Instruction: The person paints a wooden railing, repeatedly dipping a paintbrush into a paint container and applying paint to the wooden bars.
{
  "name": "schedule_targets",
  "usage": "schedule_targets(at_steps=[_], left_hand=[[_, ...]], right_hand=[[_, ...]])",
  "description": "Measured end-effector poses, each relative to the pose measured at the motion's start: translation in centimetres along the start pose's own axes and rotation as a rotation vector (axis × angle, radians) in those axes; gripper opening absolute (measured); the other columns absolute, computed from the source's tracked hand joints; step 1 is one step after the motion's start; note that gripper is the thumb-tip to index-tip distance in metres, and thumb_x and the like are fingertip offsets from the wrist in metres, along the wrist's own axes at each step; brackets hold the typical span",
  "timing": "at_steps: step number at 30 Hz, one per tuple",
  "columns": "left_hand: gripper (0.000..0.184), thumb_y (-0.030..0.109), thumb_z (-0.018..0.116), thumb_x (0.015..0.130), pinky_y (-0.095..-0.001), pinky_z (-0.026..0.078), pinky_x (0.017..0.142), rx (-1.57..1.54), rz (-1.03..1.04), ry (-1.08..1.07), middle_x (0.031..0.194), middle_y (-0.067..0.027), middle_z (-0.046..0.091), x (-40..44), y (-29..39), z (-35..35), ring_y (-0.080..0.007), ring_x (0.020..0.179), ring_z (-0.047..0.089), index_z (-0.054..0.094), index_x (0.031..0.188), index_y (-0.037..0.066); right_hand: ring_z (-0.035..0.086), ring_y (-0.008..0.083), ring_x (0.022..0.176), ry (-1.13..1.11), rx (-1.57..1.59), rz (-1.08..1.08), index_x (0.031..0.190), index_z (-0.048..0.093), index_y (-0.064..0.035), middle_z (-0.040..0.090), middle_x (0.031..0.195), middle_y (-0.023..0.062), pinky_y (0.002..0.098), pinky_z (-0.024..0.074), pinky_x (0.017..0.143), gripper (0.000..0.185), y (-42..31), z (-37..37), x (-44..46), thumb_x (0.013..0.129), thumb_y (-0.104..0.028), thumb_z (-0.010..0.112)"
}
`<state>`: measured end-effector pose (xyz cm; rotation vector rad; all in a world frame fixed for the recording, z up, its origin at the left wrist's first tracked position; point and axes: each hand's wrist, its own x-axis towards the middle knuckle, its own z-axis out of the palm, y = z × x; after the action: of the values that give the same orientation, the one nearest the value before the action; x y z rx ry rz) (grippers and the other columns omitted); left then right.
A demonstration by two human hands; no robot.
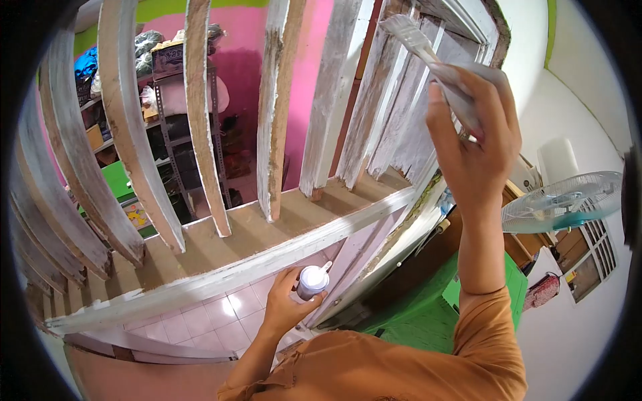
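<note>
My left hand (284, 309) is wrapped round a small cup of white paint (312, 279), low in front of my body and below the wooden crossbeam. A pale strip sticks up at the cup's rim. Raised at the upper right, my right hand (483, 127) grips a paintbrush (413, 37), its whitish bristles pointing up and left. The bristles are close to the slats at the frame's right end; whether they touch, I cannot tell. Upright wooden slats (273, 113), patchily white with bare brown edges, stand on the crossbeam (234, 267), whose front edge is white.
Behind the slats, a metal shelf rack (167, 127) holds bags and boxes against a pink wall (247, 87). A wall fan (568, 200) hangs at the right. Green covering (428, 307) lies below my right arm. Pink floor tiles (200, 321) show far beneath the beam.
</note>
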<state>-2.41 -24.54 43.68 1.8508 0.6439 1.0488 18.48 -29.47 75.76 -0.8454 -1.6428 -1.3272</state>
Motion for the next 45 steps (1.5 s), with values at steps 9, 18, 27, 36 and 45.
schedule_targets(at_steps=[9, 18, 27, 36, 45], left_hand=[[0.051, 0.020, 0.088, 0.074, -0.0344, 0.051, 0.083, -0.002, 0.046, 0.021, 0.113, -0.0094, 0.068, -0.1, -2.1, -0.3, -0.0232, 0.099, 0.065, 0.071, 0.119, 0.004], [0.053, 0.021, 0.088, 0.074, -0.0341, 0.052, 0.082, -0.002, 0.008, -0.014, 0.115, -0.0097, 0.068, -0.2, -2.7, -0.8, -0.0242, 0.100, 0.065, 0.071, 0.121, 0.005], [0.054, 0.022, 0.088, 0.074, -0.0349, 0.052, 0.083, -0.031, 0.011, -0.014, 0.115, -0.0113, 0.068, -0.3, -3.4, -0.4, -0.0250, 0.101, 0.065, 0.071, 0.121, 0.003], [0.054, 0.024, 0.088, 0.075, -0.0345, 0.052, 0.083, -0.026, 0.061, -0.046, 0.113, -0.0113, 0.068, -0.2, -3.2, -0.6, -0.0248, 0.102, 0.065, 0.070, 0.121, 0.003], [0.054, 0.024, 0.089, 0.075, -0.0342, 0.052, 0.083, -0.061, 0.049, -0.056, 0.113, -0.0110, 0.067, -0.1, -2.8, -0.8, -0.0241, 0.101, 0.065, 0.071, 0.121, 0.003]], right_hand=[[0.065, 0.0330, 0.076, -0.322, -0.193, 0.051, 0.107, 0.069, -0.0035, 0.060, 0.099, 0.0119, 0.0426, 0.0538, 0.068, 0.024, -1.1, 0.0, 2.2, 0.084, -0.005, 0.075], [0.071, 0.0220, 0.076, -0.486, -0.279, 0.035, 0.109, 0.071, -0.0016, 0.067, 0.105, 0.0086, 0.0334, 0.0557, 0.065, 0.017, -1.5, -0.5, 4.2, 0.092, -0.006, 0.070], [0.071, 0.0240, 0.081, -0.537, -0.284, -0.080, 0.108, 0.070, -0.0002, 0.066, 0.103, 0.0103, 0.0354, 0.0562, 0.073, 0.018, -1.3, -0.6, 6.5, 0.091, -0.006, 0.070], [0.073, 0.0219, 0.082, -0.671, -0.291, -0.045, 0.107, 0.071, -0.0012, 0.066, 0.104, 0.0089, 0.0360, 0.0573, 0.072, 0.017, -1.5, -0.9, 6.3, 0.091, -0.006, 0.069], [0.073, 0.0172, 0.085, -0.649, -0.352, -0.146, 0.108, 0.069, 0.0020, 0.066, 0.101, 0.0084, 0.0296, 0.0607, 0.064, 0.014, -1.9, -2.3, 7.0, 0.094, -0.001, 0.067]])
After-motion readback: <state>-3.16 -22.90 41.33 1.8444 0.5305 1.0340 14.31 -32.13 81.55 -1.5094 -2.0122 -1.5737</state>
